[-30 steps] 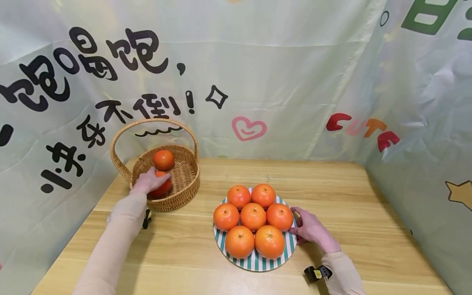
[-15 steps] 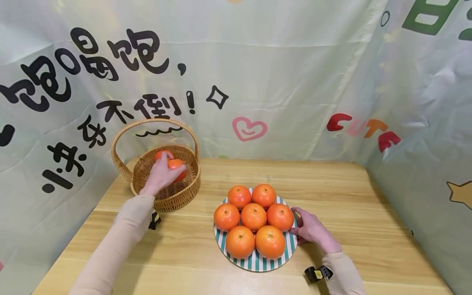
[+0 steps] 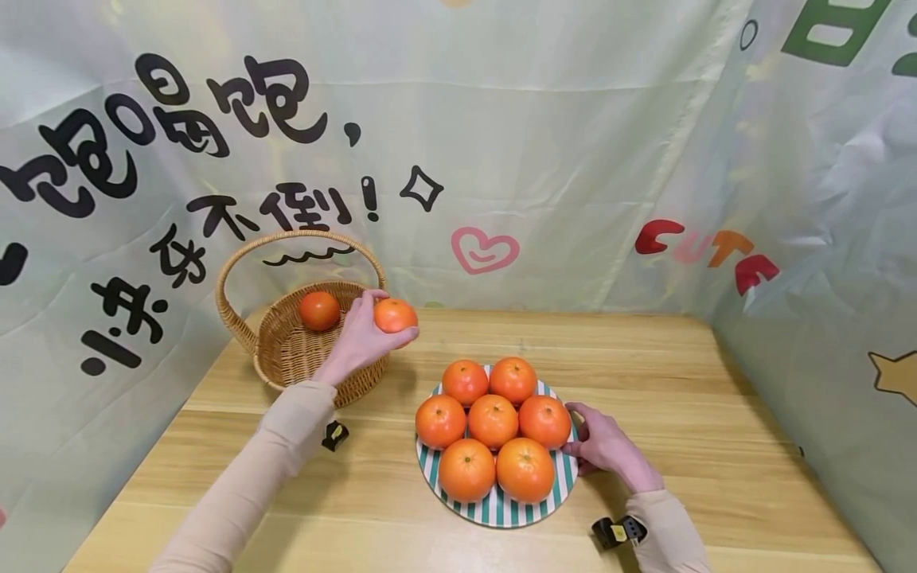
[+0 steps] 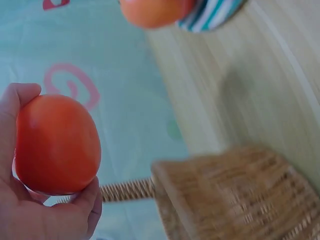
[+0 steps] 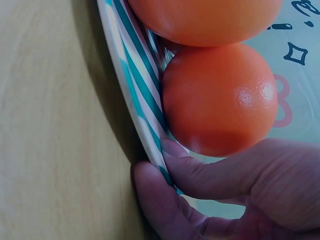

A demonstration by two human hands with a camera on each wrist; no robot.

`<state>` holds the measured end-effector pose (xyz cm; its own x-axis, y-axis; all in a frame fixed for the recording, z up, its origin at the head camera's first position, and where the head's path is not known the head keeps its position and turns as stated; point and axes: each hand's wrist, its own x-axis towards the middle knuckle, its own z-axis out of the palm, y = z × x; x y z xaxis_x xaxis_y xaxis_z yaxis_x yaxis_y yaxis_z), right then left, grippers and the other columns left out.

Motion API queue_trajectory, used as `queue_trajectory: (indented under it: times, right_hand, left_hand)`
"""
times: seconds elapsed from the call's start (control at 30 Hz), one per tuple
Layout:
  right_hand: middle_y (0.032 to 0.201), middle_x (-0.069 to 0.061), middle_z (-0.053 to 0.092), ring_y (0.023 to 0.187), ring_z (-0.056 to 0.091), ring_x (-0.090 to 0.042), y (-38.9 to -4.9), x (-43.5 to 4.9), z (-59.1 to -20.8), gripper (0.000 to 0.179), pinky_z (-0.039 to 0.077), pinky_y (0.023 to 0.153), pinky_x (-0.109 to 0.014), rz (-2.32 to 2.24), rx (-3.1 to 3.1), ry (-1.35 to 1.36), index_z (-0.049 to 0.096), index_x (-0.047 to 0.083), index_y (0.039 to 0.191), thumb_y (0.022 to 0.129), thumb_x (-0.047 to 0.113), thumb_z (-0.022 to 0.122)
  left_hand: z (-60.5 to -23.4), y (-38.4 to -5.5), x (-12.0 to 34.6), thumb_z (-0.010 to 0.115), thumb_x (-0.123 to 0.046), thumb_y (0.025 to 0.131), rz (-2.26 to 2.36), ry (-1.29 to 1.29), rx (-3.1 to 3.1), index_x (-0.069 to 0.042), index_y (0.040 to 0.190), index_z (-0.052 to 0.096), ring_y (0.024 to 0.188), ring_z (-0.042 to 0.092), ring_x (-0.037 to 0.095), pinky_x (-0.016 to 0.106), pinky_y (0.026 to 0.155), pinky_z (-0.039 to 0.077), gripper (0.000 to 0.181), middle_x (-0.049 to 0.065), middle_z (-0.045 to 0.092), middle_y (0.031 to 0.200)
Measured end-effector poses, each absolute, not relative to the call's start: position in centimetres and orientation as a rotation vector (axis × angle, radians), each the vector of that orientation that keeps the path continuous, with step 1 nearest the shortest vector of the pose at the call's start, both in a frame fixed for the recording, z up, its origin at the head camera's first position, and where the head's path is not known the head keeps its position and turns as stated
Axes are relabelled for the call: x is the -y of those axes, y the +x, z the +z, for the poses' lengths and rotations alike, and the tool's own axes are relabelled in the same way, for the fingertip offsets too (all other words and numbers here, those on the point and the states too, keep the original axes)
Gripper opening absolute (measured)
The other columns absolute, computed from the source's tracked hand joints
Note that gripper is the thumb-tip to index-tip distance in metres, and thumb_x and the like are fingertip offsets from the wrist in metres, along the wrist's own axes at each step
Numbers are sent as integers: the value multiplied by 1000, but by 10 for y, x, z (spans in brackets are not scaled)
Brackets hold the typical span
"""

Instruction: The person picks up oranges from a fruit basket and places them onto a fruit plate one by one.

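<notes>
In the head view my left hand (image 3: 358, 338) holds an orange (image 3: 395, 316) at the right rim of the wicker basket (image 3: 295, 360). The left wrist view shows fingers and thumb curled round this orange (image 4: 57, 145), held up in the air. One other orange (image 3: 319, 311) lies inside the basket. My right hand (image 3: 607, 447) pinches the right edge of the striped green-and-white plate (image 3: 494, 513). In the right wrist view its thumb lies over the plate rim (image 5: 135, 100), with a finger beneath. Several oranges (image 3: 493, 421) sit close together on the plate.
The basket's tall arched handle (image 3: 228, 306) rises at the back left of the wooden table (image 3: 645, 350). Printed cloth walls (image 3: 559, 199) stand behind and at both sides. Each wrist carries a small black device (image 3: 610, 533).
My left hand has lifted one orange from inside the basket and carried it right, past the basket's rim. The right hand and the plate stay where they were.
</notes>
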<state>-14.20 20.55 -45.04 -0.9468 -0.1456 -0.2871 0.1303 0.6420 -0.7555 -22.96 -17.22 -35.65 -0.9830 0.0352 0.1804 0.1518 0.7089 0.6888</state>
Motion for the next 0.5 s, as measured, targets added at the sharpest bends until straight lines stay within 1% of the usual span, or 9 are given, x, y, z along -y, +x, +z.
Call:
queue_trajectory:
  times: [0.23,0.5]
  right_hand:
    - [84,-14,55,57,60,-20,-142,-205,-450,68,58,52,-35,-1203,-2536,-17,39,-4,146,86,-6,71]
    - [83,-13,54,57,60,-20,-142,-205,-449,67,57,52,-34,-1204,-2538,-16,40,-4,145,86,-6,71]
  left_hand:
    - [-358,-223,142,84,-42,74,-1204,-337,2727,-13,137,47,113,58,30,46,93,52,79,14,52,132]
    - [-362,-215,112,86,-41,74,-1229,-538,2716,-13,141,46,114,59,28,46,96,52,82,9,57,131]
